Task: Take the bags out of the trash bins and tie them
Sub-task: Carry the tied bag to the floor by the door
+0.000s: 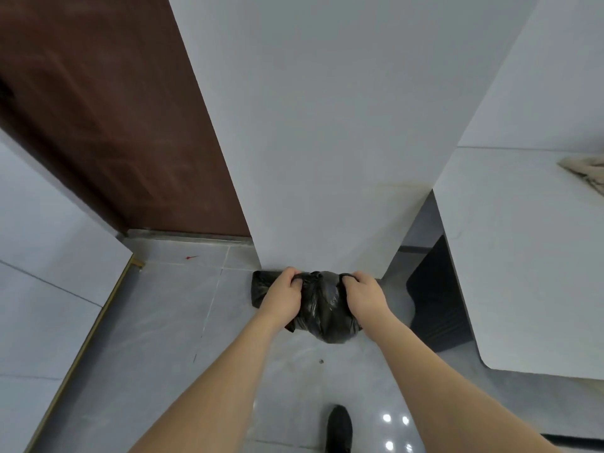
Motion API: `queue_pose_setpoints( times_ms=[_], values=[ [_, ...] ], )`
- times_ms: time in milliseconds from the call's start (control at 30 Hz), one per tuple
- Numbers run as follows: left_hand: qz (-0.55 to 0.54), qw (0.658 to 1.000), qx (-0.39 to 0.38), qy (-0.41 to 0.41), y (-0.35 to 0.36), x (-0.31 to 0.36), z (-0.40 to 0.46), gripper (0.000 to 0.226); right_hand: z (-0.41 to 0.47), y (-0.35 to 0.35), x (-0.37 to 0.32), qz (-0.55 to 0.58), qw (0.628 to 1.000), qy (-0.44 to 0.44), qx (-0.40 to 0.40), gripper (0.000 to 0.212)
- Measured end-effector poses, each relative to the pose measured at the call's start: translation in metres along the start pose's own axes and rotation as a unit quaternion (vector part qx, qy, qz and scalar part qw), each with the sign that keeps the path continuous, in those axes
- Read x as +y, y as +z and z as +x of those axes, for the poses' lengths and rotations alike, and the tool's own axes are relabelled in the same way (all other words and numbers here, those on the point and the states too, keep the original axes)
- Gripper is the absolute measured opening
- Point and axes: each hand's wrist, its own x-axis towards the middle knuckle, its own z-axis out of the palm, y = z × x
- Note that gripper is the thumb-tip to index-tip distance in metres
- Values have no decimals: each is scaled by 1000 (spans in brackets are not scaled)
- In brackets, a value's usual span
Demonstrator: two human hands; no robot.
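A black plastic trash bag hangs in front of me above the grey tiled floor, close to the foot of a white wall. My left hand grips the bag's top on the left side, and my right hand grips the top on the right side. Both fists are closed around bunched plastic. The bag bulges below my hands. Another bit of black plastic shows behind my left hand; I cannot tell whether it is a bin or part of the bag.
A white table stands at the right with a beige cloth on it. A dark ribbed object sits under it. A brown door is at the left. My black shoe is on the floor below.
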Motion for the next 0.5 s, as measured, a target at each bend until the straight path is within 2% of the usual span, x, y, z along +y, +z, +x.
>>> queue_pose_setpoints(
  times_ms=[167, 267, 367, 500],
  values=[
    [2, 999, 0, -43, 17, -36, 84, 22, 97, 32, 13, 6, 999, 41, -14, 22],
    [13, 998, -10, -59, 35, -90, 155, 21, 177, 70, 42, -12, 998, 57, -17, 23],
    [24, 997, -23, -76, 68, -175, 236, 20, 263, 126, 106, -18, 997, 70, -5, 20],
    [49, 995, -50, -73, 122, -298, 346, 18, 375, 202, 225, -6, 993, 120, 4, 24]
  ],
)
